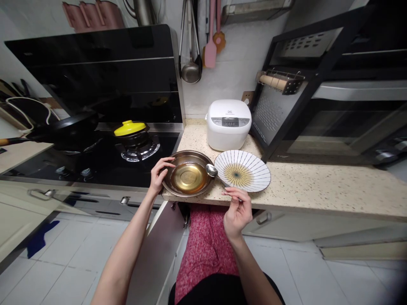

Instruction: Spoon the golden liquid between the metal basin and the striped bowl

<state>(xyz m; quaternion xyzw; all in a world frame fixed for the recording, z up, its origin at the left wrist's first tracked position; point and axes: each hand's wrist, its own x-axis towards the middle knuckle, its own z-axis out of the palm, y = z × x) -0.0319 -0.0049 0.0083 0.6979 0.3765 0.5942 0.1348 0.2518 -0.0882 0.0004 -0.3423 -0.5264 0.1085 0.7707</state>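
A round metal basin (208, 186) stands at the counter's front edge, with clear amber liquid (190, 177) in its bottom. My left hand (160, 173) grips its left rim, fingers reaching over the edge. Right of the basin lies a wide white plate (254, 169) with dark radiating lines and a yellowish centre. A metal spoon (211, 170) has its bowl over the basin's right rim, and its handle runs along the plate's left side towards my right hand (238, 209). That hand is closed in a pinch around the handle's end, in front of the plate.
Behind the plate stands a white rice cooker (229, 127). On the stove to the left are a small pot with a yellow lid (129, 128) and a black wok (70, 129). A dark rack with an oven (343, 131) is at right. Below, a cabinet door (159, 250) hangs open.
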